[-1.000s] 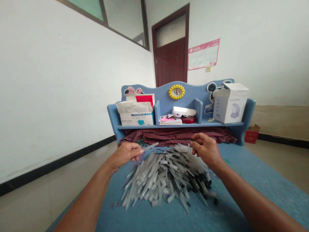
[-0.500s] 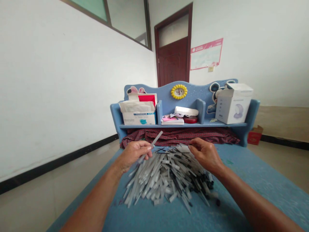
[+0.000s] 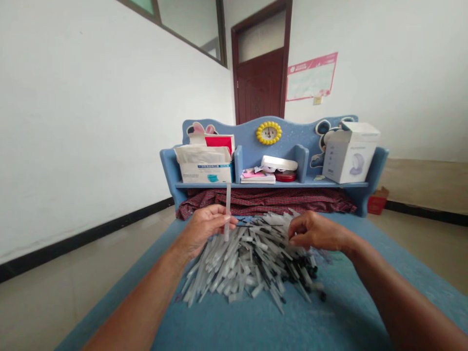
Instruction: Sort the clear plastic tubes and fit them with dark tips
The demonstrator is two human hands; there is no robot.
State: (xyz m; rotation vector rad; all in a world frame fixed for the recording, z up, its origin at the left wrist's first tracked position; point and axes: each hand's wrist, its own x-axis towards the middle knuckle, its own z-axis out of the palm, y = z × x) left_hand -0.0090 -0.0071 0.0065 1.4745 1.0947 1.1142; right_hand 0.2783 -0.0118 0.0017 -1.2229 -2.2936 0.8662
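Observation:
My left hand point(image 3: 206, 226) pinches a slim translucent plastic tube point(image 3: 228, 201), held nearly upright over the left side of a pile. The pile point(image 3: 234, 273) is a loose heap of similar translucent tubes, with short clear pieces, thin black sticks and small black caps mixed in. At the heap's right side, my right hand point(image 3: 316, 231) has its fingers curled and pressed together. Its fingertips are low against the tubes, and whatever they grip is hidden. Black pieces point(image 3: 305, 268) gather below that hand.
Beneath the heap is a blue tabletop point(image 3: 219, 326). At its back stands a blue shelf point(image 3: 252, 185) with a mask box point(image 3: 206, 168), papers point(image 3: 258, 178), a red round tin point(image 3: 285, 176) and a white carton point(image 3: 351, 153). A checked cloth point(image 3: 266, 200) lies under the shelf.
The tube in my left hand has turned from slanted to nearly upright. My right hand has dropped slightly, its fingertips lower at the pile's right side. The view has shifted a little.

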